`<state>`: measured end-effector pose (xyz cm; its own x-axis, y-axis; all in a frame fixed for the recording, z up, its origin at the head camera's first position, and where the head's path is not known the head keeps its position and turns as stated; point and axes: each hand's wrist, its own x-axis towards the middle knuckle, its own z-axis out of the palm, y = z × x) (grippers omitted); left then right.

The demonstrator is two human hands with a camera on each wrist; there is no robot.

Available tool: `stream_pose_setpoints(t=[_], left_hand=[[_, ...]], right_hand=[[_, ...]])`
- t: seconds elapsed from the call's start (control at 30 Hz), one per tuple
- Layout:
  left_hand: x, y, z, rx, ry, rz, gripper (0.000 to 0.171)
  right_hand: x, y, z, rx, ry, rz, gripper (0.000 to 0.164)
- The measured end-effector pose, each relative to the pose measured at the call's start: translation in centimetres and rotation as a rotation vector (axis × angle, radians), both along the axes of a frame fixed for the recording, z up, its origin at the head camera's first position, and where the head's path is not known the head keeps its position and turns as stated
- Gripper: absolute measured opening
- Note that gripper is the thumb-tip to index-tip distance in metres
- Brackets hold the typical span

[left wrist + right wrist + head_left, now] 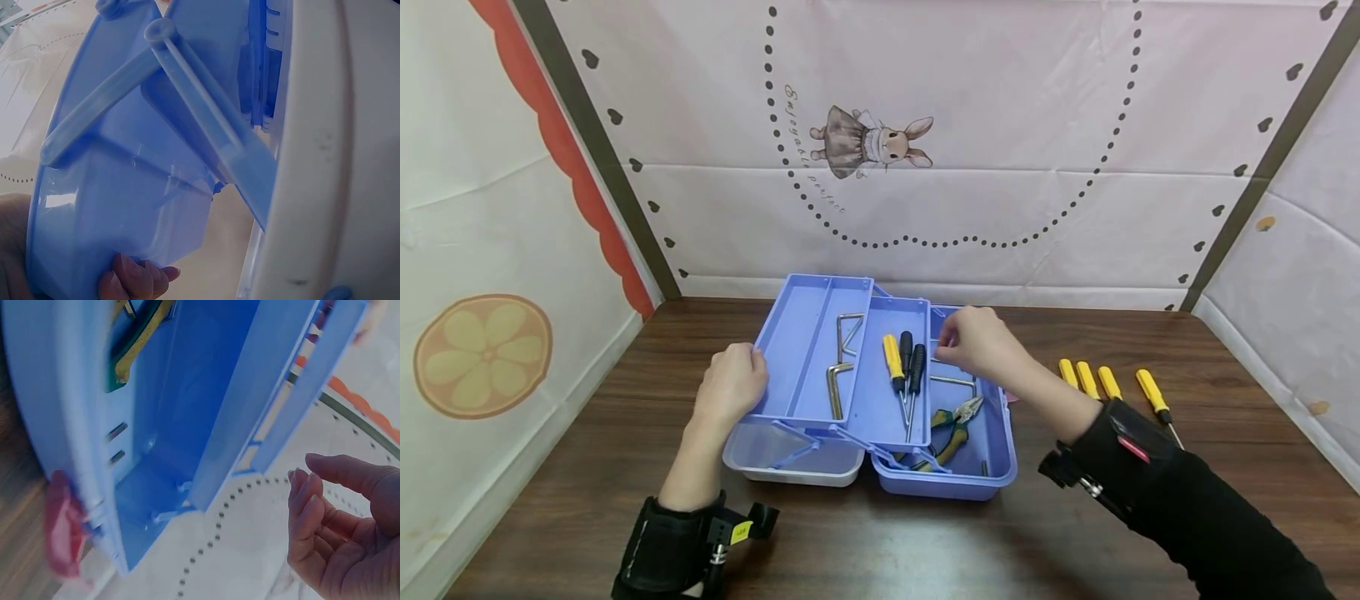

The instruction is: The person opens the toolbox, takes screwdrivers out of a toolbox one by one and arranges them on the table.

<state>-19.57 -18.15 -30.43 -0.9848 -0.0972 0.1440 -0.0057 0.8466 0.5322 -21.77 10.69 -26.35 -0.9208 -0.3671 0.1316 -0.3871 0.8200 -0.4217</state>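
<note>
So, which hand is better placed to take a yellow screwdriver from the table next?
Probably the right hand: it looks empty and is nearer those screwdrivers, while the left hand grips the blue tray.

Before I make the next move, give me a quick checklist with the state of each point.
1. Left hand steadying the left tray: ok, its fingers curl round the edge.
2. Right hand free: ok, it holds nothing visible, above the right side of the toolbox.
3. Screwdrivers inside the middle tray: ok, three lie there.
4. Pliers free of cover: not ok, they lie in the bottom, partly under the middle tray.
5. Table free of loose tools: not ok, four yellow handles show right of the toolbox.
6. Everything under the trays accounted for: cannot tell, they hide part of the bottom.
</note>
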Motion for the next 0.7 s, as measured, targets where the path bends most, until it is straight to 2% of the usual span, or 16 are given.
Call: stream_pose_setpoints(t=[0.1, 0.3, 0.7], left_hand=[[0.0, 0.0, 0.0, 0.000, 0.000, 0.005, 0.032], [0.1, 0.0, 0.0, 0.005, 0.000, 0.012, 0.032], [0.1, 0.0, 0.0, 0.008, -0.014, 0.023, 0.032]], right_hand=[[-1.0, -1.9, 0.0, 0.045, -0.030, 0.004, 0.013], [-2.9, -5.0, -0.5, 0.097, -0.210, -0.097, 0.015], [-4.4, -7.4, -2.0, 0.173, -0.169, -0.148, 0.019]])
